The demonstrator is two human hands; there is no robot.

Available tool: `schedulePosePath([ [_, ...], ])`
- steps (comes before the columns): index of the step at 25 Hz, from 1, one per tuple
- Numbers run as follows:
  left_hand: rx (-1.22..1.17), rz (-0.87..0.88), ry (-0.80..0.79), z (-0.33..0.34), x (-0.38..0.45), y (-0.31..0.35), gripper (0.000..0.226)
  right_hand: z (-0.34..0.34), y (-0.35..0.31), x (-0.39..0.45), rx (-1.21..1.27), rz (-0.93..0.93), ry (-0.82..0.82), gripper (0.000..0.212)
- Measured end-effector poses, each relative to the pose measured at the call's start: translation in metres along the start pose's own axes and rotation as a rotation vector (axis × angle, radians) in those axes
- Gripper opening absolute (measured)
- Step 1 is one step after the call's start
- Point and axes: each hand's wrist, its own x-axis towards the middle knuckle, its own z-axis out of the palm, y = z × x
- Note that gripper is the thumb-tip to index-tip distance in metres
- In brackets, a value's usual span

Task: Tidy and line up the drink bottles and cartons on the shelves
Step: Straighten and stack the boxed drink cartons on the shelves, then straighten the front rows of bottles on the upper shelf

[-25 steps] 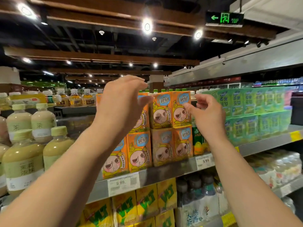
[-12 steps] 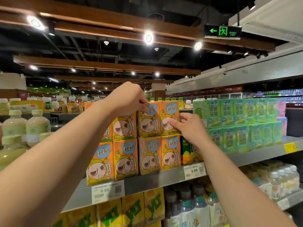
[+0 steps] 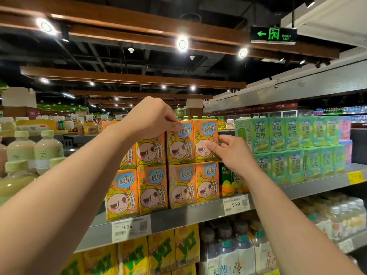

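Orange cartoon-face carton packs are stacked two high on a grey shelf [image 3: 198, 214]. The upper right pack [image 3: 190, 147] sits on the lower right pack [image 3: 193, 184]. My left hand [image 3: 151, 118] pinches its top left corner. My right hand [image 3: 230, 153] grips its right side, thumb on the front face. To the left stand an upper left pack [image 3: 149, 150] and a lower left pack [image 3: 137, 192] that juts further forward.
Green Nestea packs [image 3: 294, 149] fill the shelf to the right. A dark green juice carton [image 3: 230, 181] stands behind my right wrist. Pale tea bottles [image 3: 29, 153] stand at left. Yellow cartons [image 3: 158, 253] and water bottles [image 3: 234, 249] sit on the shelf below.
Both hands reached forward from mid-air and closed on the upper right orange pack. The view has moved closer and tilted up.
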Motion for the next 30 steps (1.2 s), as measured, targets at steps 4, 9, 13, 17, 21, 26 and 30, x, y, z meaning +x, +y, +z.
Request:
schedulePosePath([
  [4,0.048,0.031,0.109,0.003,-0.009,0.001,0.028,0.008,-0.008,-0.015,-0.158,-0.037,0.202,0.039],
  [9,0.071,0.080,0.366,-0.007,-0.056,0.011,0.029,0.035,-0.026,-0.052,-0.181,-0.223,0.412,0.033],
  [13,0.013,0.011,0.395,-0.008,-0.126,0.010,0.024,0.070,-0.043,-0.087,0.015,-0.252,0.252,0.013],
  [17,-0.028,-0.206,0.355,-0.005,-0.207,-0.001,0.024,0.123,-0.051,-0.115,0.181,-0.203,0.028,0.008],
  [21,-0.013,-0.500,0.399,-0.008,-0.270,-0.023,0.024,0.177,-0.064,-0.137,0.235,-0.190,-0.157,0.004],
  [26,-0.004,-0.770,0.429,-0.029,-0.333,-0.063,0.017,0.236,-0.088,-0.148,0.181,-0.184,-0.169,0.017],
  [30,0.001,-0.801,0.440,-0.051,-0.351,-0.093,0.029,0.264,-0.100,-0.148,0.223,-0.116,-0.083,0.043],
])
